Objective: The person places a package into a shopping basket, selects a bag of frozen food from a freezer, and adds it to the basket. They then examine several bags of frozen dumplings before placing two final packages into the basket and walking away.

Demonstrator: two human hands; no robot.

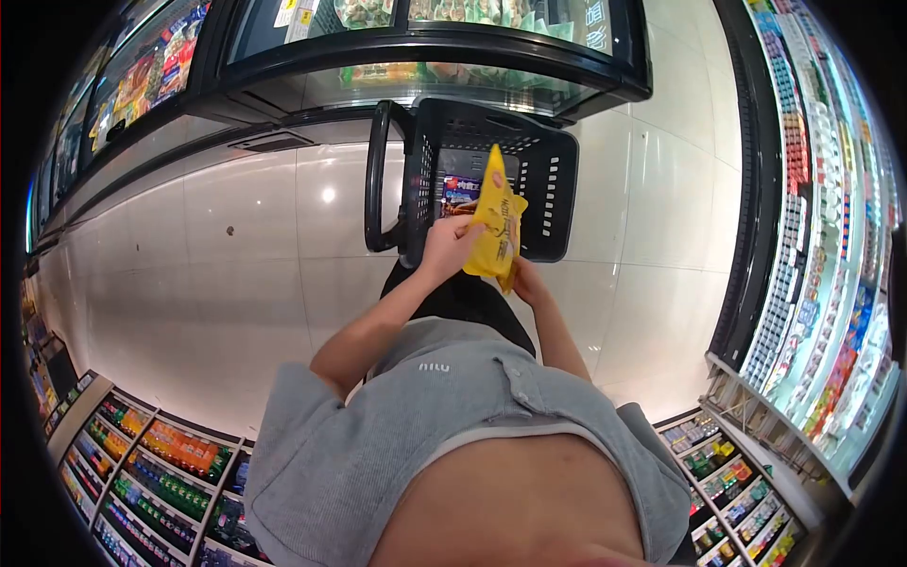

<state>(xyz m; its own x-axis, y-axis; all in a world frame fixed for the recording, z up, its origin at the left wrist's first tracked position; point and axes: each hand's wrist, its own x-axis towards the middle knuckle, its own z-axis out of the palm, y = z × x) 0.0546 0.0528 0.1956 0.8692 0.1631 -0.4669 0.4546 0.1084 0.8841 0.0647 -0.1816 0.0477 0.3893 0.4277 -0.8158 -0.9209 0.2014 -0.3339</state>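
Left hand (pixel 449 248) and right hand (pixel 525 280) grip a yellow packet (pixel 499 227) (over a basket (pixel 557 184)).

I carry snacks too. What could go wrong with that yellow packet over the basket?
The yellow packet is held by the left hand and right hand at the near rim of the black basket, so it might slip and miss onto the floor. Dropped hard, it might squash the package already inside.

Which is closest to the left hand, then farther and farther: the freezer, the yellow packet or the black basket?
1. yellow packet: held in the left hand, just to its right.
2. black basket: right behind the packet, ahead of the hand.
3. freezer: farthest, beyond the basket, at the top of the view.
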